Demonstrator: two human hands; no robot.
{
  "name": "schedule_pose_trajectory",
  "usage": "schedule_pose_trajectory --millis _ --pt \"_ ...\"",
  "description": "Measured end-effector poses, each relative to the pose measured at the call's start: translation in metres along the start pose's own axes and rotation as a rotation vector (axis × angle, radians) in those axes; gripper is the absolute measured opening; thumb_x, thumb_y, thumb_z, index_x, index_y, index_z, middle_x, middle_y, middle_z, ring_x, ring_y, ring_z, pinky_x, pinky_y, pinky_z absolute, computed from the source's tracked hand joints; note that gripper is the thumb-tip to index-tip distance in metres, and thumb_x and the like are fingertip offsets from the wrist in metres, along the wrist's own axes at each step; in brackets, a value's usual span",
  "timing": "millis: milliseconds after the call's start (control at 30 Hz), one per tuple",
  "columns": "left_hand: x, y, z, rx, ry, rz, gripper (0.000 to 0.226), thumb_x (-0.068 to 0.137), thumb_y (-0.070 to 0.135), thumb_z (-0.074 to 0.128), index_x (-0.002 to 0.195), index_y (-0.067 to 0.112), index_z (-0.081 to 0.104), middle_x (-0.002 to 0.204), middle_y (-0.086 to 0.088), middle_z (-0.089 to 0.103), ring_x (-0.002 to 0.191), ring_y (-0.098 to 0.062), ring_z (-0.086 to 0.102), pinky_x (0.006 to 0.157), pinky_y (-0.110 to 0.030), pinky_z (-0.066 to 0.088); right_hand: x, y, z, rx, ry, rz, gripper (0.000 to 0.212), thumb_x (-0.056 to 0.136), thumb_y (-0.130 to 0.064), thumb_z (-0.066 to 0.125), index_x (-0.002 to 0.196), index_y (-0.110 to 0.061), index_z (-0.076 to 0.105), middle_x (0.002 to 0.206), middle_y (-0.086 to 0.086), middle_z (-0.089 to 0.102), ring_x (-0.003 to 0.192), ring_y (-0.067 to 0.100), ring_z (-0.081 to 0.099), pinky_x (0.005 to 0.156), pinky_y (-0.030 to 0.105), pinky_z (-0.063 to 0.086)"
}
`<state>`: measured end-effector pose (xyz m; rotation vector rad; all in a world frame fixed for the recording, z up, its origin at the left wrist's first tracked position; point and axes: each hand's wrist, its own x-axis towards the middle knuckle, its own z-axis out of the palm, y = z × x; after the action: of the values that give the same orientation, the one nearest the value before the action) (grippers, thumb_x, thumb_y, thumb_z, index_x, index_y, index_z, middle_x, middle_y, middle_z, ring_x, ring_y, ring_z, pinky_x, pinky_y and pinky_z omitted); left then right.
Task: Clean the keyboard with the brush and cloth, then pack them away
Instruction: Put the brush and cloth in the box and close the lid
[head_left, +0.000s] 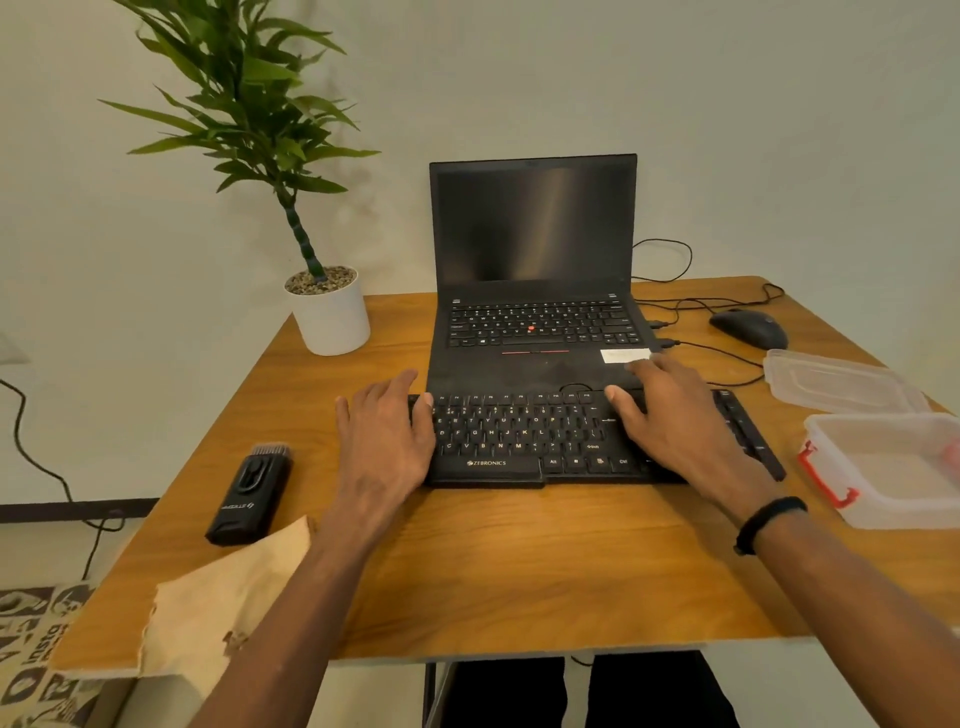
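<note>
A black external keyboard (524, 441) lies on the wooden table (519, 561), just in front of an open laptop. My left hand (382, 441) rests on the keyboard's left end, thumb over the top edge. My right hand (670, 421) lies over its right part, fingers reaching the far edge by the laptop. A black brush (249, 496) with its bristles pointing away lies left of the keyboard. A beige cloth (218, 608) hangs over the table's near left corner, partly under my left forearm.
The open black laptop (535, 291) with a dark screen stands behind the keyboard. A white potted plant (330, 312) is at back left, a mouse (748, 327) with cables at back right. A clear plastic box (893, 467) and its lid (836, 382) sit at right.
</note>
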<state>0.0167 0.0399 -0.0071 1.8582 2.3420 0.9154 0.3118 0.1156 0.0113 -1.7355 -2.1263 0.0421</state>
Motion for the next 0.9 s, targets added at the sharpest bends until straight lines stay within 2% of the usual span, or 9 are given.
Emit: schedule_pose_trajectory --millis 100,167,267,333,433,533,667,800,900 --pt "-0.023 -0.017 -0.024 -0.008 0.012 -0.035 0.049 0.109 0.041 0.045 0.153 0.020 0.050 0.148 -0.010 0.059 0.145 -0.030 0.045 0.126 -0.061 0.019 -0.010 -0.027 0.005 0.079 0.001 -0.107 0.052 0.101 -0.045 0.056 0.140 -0.011 0.056 0.138 0.013 0.058 0.131 0.029 0.050 0.113 0.047 0.041" --pt "-0.034 -0.032 -0.039 0.010 0.031 -0.072 0.050 0.107 0.044 0.048 0.151 0.021 0.053 0.148 -0.010 0.060 0.144 -0.030 0.047 0.125 -0.062 0.020 -0.015 -0.050 0.011 0.116 -0.007 -0.179 0.052 0.101 -0.044 0.056 0.142 -0.011 0.055 0.142 0.012 0.056 0.135 0.028 0.048 0.116 0.045 0.038" --pt "-0.049 -0.064 -0.059 0.067 0.078 -0.151 0.052 0.104 0.051 0.051 0.145 0.020 0.059 0.133 -0.011 0.069 0.133 -0.032 0.056 0.119 -0.065 0.029 -0.022 -0.092 0.027 0.183 -0.014 -0.292 0.049 0.101 -0.041 0.060 0.139 -0.010 0.059 0.141 0.011 0.057 0.135 0.028 0.047 0.116 0.043 0.038" --pt "-0.057 -0.077 -0.069 0.051 0.106 -0.181 0.051 0.103 0.050 0.052 0.142 0.018 0.062 0.124 -0.011 0.072 0.124 -0.034 0.062 0.112 -0.065 0.036 -0.026 -0.116 0.036 0.228 -0.006 -0.360 0.046 0.101 -0.039 0.060 0.136 -0.010 0.061 0.140 0.010 0.059 0.135 0.025 0.047 0.116 0.038 0.037" --pt "-0.072 -0.095 -0.088 -0.033 0.166 -0.207 0.052 0.106 0.044 0.047 0.141 0.009 0.063 0.129 -0.018 0.071 0.119 -0.037 0.066 0.107 -0.059 0.047 -0.035 -0.165 0.045 0.343 0.012 -0.469 0.036 0.102 -0.037 0.059 0.128 -0.014 0.067 0.133 0.003 0.065 0.131 0.016 0.049 0.109 0.025 0.037" --pt "-0.085 -0.105 -0.100 -0.156 0.231 -0.285 0.046 0.110 0.034 0.048 0.143 0.006 0.061 0.133 -0.019 0.069 0.119 -0.034 0.066 0.103 -0.048 0.052 -0.045 -0.210 0.051 0.413 -0.012 -0.552 0.030 0.102 -0.036 0.058 0.122 -0.017 0.069 0.123 -0.002 0.069 0.121 0.012 0.054 0.104 0.031 0.047" --pt "-0.090 -0.115 -0.109 -0.256 0.181 -0.422 0.043 0.111 0.029 0.046 0.148 0.009 0.057 0.137 -0.014 0.067 0.125 -0.028 0.061 0.099 -0.033 0.044 -0.056 -0.253 0.058 0.522 -0.086 -0.508 0.024 0.101 -0.035 0.060 0.115 -0.020 0.072 0.110 -0.005 0.072 0.103 0.009 0.063 0.096 0.033 0.054" --pt "-0.088 -0.122 -0.111 -0.331 0.139 -0.497 0.042 0.112 0.032 0.044 0.146 0.012 0.058 0.133 -0.010 0.069 0.123 -0.026 0.062 0.104 -0.038 0.047 -0.069 -0.274 0.061 0.600 -0.171 -0.446 0.018 0.099 -0.030 0.064 0.109 -0.019 0.073 0.100 -0.006 0.073 0.089 0.005 0.066 0.084 0.032 0.060" --pt "-0.087 -0.126 -0.111 -0.365 0.140 -0.482 0.038 0.111 0.031 0.045 0.137 0.012 0.064 0.115 -0.006 0.074 0.111 -0.025 0.069 0.100 -0.045 0.054 -0.072 -0.281 0.066 0.628 -0.229 -0.373 0.029 0.095 -0.040 0.069 0.114 -0.018 0.073 0.097 -0.008 0.071 0.085 0.003 0.066 0.081 0.030 0.061"
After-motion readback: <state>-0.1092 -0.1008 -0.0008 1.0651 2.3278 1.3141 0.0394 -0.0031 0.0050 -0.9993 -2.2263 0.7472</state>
